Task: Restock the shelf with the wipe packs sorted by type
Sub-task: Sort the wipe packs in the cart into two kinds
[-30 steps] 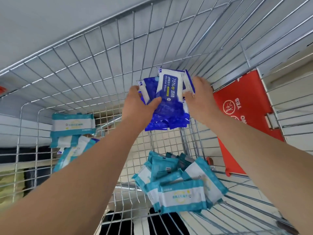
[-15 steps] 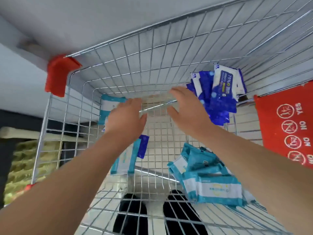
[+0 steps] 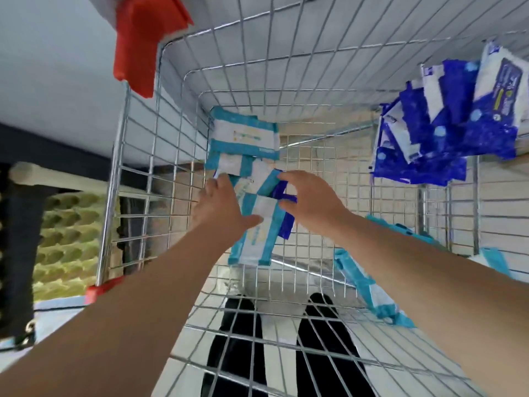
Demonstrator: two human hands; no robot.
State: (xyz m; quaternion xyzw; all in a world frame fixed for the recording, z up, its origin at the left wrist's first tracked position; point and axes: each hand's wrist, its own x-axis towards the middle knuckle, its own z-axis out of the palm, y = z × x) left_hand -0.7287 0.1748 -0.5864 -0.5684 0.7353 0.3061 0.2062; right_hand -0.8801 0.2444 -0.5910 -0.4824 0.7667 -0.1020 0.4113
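A: Nearest to you, through the floor of the silver wire shopping cart (image 3: 286, 67), I see your black shoes (image 3: 237, 339). At your right side, a loose heap of teal-and-white soft wipe packs (image 3: 369, 287) lies on the cart floor, so I judge this type is already collected in one place.

B: Yes, and I think this is why both your arms reach forward and down to the left middle of the cart. There the teal-and-white wipe pack (image 3: 254, 245) lies over a dark blue foil wipe pack (image 3: 287, 227). Two types are mixed, and they must be separated before they go to the shelf.

A: Your left hand (image 3: 220, 207) rests on the teal pack with straight fingers, and the thumb is laid across the white panel. I see no closed grip.

B: Your right hand (image 3: 315, 202) is spread. The forefinger touches the upper edge of the same pack and the thumb is near the blue one. It holds nothing.

A: Farther away, other teal-and-white packs (image 3: 243, 136) lean at the far wall, touching the mixed ones.

B: At the far right, the pile of dark blue-and-white packs (image 3: 446, 133) sits higher, well apart from the teal. A red plastic corner guard (image 3: 143, 38) is at the far left corner. The shelf itself I cannot see.
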